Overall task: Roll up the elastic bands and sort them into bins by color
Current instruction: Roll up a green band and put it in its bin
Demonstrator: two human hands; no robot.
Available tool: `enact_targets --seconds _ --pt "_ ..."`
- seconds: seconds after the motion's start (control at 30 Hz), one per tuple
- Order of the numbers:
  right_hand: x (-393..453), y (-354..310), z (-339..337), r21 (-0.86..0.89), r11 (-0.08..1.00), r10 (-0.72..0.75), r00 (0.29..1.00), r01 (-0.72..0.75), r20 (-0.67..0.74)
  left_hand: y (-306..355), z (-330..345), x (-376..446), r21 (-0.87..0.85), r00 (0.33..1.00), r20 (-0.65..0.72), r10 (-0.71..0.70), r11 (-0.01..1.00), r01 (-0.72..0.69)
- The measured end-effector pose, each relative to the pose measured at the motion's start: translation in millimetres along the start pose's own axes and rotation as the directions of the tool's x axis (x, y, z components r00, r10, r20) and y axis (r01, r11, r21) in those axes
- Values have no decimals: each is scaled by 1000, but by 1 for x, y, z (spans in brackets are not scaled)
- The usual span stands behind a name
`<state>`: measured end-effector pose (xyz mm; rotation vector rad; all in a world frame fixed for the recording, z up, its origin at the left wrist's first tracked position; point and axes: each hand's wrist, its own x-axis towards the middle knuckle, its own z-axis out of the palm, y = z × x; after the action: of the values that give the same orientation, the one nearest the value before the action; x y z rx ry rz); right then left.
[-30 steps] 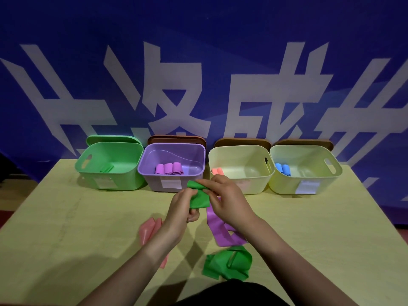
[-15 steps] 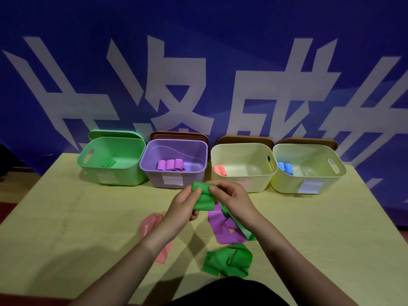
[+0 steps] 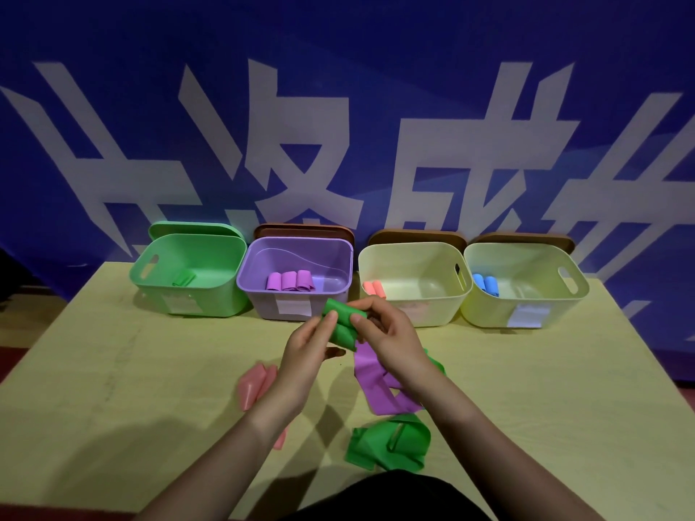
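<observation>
Head-camera footage shows a green band (image 3: 341, 325) being held above the table (image 3: 545, 389) just in front of the purple bin (image 3: 297, 280). It is gripped by both hands: the left hand (image 3: 306, 355) is curled round its lower left side with a fingertip pressed on the roll, and the right hand (image 3: 387, 332) pinches its upper right end between thumb and fingers. Compared with half a second ago, the roll is seen to be thicker and tilted more, and the loose green tail that trailed down toward the purple strip has been largely taken up, only a small green piece being visible past the right wrist. A flat purple band (image 3: 380, 385) is left lying on the table under the right forearm, a loose green band (image 3: 391, 443) is crumpled near the front edge, and a pink band (image 3: 257, 385) lies beside the left wrist; none of these has been moved. One green roll is seen in the green bin (image 3: 188, 272), three purple rolls in the purple bin, two pink rolls in the cream bin (image 3: 413, 283), and two blue rolls in the yellow-green bin (image 3: 526, 287), as before.
</observation>
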<state>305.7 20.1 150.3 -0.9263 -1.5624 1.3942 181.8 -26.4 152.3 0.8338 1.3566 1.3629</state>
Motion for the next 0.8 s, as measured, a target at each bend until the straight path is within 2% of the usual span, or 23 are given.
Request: enact_targets --seconds 0.13,0.3,0.4,0.53,0.63,0.73,0.8 --pt "-1 -4 -1 29 999 -42 998 41 45 1 -4 -2 -72 1000 -10 -13 997 13" --pt "1 3 3 -174 975 -145 989 140 -13 1 -9 -1 -104 1000 16 -10 995 11" --pt "2 6 4 -246 948 -210 978 202 -10 5 -9 -3 -60 999 36 31 998 -29" --pt "0 4 3 -243 935 -260 965 259 27 5 -11 0 26 999 -4 49 998 -49" --pt "1 3 3 -166 967 -200 980 196 -8 4 -13 0 95 995 52 86 991 -91" --pt "1 0 5 -65 998 -7 1000 8 26 4 -17 3 180 983 130 125 972 -148" --pt "2 2 5 -33 998 56 997 -55 56 4 -20 4 225 984 133 123 963 -150"
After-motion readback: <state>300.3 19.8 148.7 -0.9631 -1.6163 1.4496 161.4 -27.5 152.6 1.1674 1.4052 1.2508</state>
